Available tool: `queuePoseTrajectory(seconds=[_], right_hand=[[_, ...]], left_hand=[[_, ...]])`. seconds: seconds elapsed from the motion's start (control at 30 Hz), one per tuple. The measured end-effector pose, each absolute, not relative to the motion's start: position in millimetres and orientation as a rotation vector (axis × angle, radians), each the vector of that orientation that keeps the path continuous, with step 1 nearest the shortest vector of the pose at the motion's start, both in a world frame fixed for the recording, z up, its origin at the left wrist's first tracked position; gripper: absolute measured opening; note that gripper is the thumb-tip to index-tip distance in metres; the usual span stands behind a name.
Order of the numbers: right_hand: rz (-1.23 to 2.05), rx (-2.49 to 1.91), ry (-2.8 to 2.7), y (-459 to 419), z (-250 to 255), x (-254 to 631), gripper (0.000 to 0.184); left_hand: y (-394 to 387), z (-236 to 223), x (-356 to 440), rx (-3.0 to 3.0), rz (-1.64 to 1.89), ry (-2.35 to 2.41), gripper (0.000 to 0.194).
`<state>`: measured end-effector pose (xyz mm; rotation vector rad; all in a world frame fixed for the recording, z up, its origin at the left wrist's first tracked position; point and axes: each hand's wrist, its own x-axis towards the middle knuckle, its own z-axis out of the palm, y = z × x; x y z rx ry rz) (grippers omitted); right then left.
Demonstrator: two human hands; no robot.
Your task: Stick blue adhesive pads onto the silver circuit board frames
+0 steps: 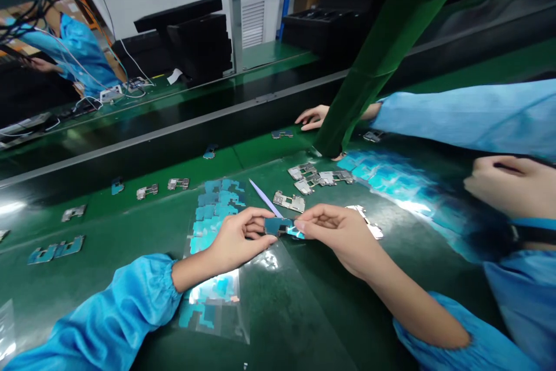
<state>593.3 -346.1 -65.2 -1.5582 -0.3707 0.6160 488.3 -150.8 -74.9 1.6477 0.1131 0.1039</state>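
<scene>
My left hand pinches the left end of a small circuit board between thumb and fingers. The board's upper face looks covered with blue film. My right hand is closed on the right end of the same board, where the film shines; its fingertips partly hide that end. Just behind the board lies a pale purple pointed stick. Beyond my hands rests a bare silvery circuit board. A clear sheet of blue cut-out film stickers lies partly beneath my left forearm.
Several boards lie beyond my right hand. More sit along the green belt. Film-covered boards lie at left. A co-worker's hand reaches in behind a slanted green post; other blue stickers spread at right.
</scene>
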Motion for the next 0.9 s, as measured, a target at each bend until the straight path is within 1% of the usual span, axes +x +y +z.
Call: queuePoseTrajectory(seconds=[0.2,0.43,0.7,0.9], right_hand=[[0.633,-1.514,-0.368,-345.7,-62.7,591.8,0.029],[0.634,-1.435,-0.321,-346.8,-59.5,592.5,0.033],[0.604,-1.514,-0.364,-345.2,-56.4,591.9,0.040],[0.609,-1.525,-0.376,-344.6,-57.3,591.3,0.039]], left_hand=[[-151.6,-71.2,489.1,1.615,0.086,0.108,0.039],[-152.0,-72.6,489.5,1.566,0.059,0.124,0.042],[-150.0,-77.0,487.2,1.600,0.075,0.102,0.050],[-149.7,-75.5,486.9,1.589,0.067,0.092,0.047]])
